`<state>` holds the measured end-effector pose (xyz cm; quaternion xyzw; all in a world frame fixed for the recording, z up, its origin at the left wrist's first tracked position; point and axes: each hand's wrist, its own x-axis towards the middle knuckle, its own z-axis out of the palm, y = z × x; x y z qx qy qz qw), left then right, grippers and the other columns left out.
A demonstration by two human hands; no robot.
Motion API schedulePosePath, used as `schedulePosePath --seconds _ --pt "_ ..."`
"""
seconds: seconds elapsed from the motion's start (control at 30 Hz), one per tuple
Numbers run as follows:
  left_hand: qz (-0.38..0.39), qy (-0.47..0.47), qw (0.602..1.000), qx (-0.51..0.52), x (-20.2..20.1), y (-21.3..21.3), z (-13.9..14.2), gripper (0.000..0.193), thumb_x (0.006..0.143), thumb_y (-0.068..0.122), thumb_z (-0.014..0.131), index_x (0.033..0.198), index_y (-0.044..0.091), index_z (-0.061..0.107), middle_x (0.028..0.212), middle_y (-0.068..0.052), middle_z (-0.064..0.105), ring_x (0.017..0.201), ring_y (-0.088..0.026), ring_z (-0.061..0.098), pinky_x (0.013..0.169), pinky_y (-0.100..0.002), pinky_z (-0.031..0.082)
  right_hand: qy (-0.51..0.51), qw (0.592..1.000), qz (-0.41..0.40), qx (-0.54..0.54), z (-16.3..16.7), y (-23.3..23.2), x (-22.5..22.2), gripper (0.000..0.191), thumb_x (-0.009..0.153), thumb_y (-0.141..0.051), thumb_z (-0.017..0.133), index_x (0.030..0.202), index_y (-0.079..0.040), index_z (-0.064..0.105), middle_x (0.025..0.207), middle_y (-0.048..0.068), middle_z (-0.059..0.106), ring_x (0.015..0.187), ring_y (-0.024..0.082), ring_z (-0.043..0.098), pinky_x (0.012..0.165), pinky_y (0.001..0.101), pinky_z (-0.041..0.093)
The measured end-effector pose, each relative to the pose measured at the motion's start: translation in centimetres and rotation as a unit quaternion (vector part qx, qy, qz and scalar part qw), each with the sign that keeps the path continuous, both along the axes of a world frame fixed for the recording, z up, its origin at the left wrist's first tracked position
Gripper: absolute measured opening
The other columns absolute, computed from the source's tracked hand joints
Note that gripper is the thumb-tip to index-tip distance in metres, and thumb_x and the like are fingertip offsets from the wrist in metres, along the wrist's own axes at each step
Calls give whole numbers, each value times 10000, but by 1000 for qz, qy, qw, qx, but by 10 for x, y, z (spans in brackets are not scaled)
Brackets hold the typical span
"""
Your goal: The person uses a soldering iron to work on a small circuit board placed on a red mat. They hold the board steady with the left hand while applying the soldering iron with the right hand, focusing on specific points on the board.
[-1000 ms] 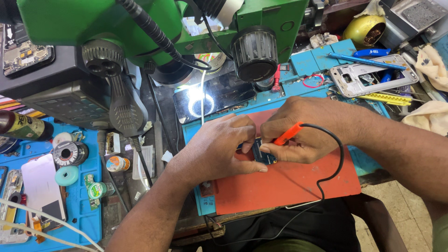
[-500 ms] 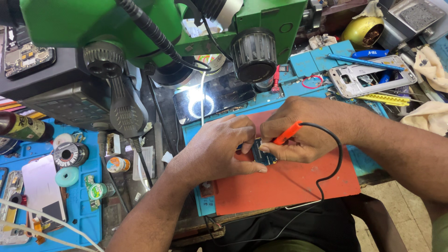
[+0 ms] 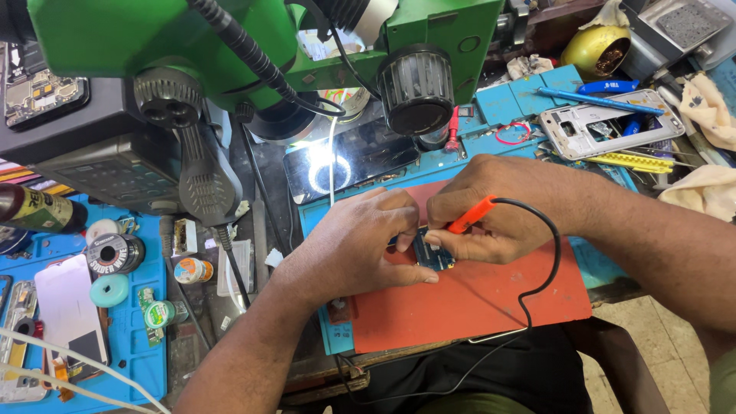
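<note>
Small blue circuit board (image 3: 434,253) lies flat on the red mat (image 3: 475,299); orange-handled probe (image 3: 471,215) slants down, tip seemingly touching it.

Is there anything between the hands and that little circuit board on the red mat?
Nothing visible. The left hand and the right hand both already touch the small circuit board on the red mat; the right also holds an orange probe.

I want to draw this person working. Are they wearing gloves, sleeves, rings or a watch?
No gloves: the left hand and right hand are both bare. No rings or watch show, and both forearms are uncovered as far as the picture reaches. A bit of green cloth sits at the picture's bottom right corner, maybe a sleeve.
</note>
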<state>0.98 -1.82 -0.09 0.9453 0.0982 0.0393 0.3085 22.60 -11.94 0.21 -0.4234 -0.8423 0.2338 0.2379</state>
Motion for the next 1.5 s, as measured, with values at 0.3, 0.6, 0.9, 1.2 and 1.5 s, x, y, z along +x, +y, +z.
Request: schedulePosePath --seconds 0.3,0.6,0.9,1.2,1.5 --pt "1 2 1000 -1 0 0 0 523 654 473 905 691 103 538 843 -25 597 836 -247 625 692 -393 518 -1 1000 -5 -10 1 0 0 300 924 -260 688 680 -92 636 523 37 620 464 228 643 433 368 481" --pt "-2 -13 1000 1 0 0 -1 528 650 466 911 698 100 533 840 -28 591 833 -252 618 685 -395 513 4 1000 6 5 1 -1 0 279 924 -254 684 703 -89 639 559 40 643 495 241 651 450 370 488" --pt "0 -8 1000 2 0 0 0 519 653 462 912 698 101 542 826 -23 586 829 -244 617 693 -391 515 1 1000 -1 6 1 0 -2 305 924 -249 692 675 -88 622 540 50 623 486 252 638 455 381 480" --pt "-2 -1 1000 2 0 0 0 520 656 474 906 708 101 548 826 -21 584 824 -244 612 696 -392 514 6 1000 -1 15 2 0 -1 304 919 -259 698 683 -86 615 544 53 620 490 271 637 450 391 475" --pt "-3 -9 1000 2 0 0 -1 523 651 477 909 707 105 546 828 -20 588 823 -243 617 698 -389 518 1 1000 -5 16 2 0 -1 296 923 -254 689 686 -91 623 533 48 614 474 257 630 445 387 469"
